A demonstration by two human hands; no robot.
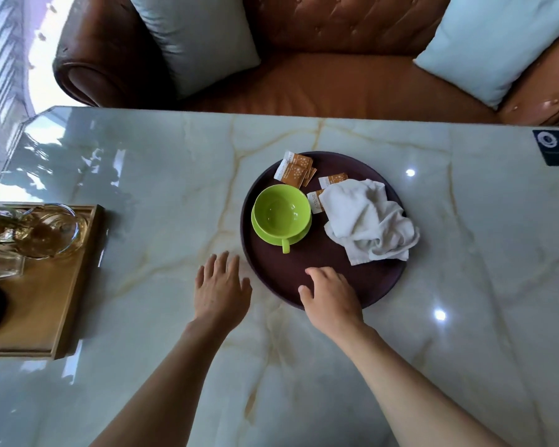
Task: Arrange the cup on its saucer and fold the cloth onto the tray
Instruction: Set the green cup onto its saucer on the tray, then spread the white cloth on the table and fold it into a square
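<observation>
A round dark maroon tray [271, 269] lies on the marble table. On its left half a lime green cup [281, 210] stands on a matching saucer [265, 233], handle pointing toward me. A crumpled white cloth [368, 221] sits on the tray's right side and hangs slightly over the rim. My left hand [221, 287] rests flat on the table just left of the tray, fingers apart, holding nothing. My right hand [331, 293] hovers over the tray's near edge, fingers loosely curled and empty.
Several orange and white sachets [296, 171] lie at the tray's far side. A wooden tray [65, 285] with glassware [50, 230] stands at the table's left edge. A brown leather sofa [336, 85] with pale cushions [200, 37] lines the far side.
</observation>
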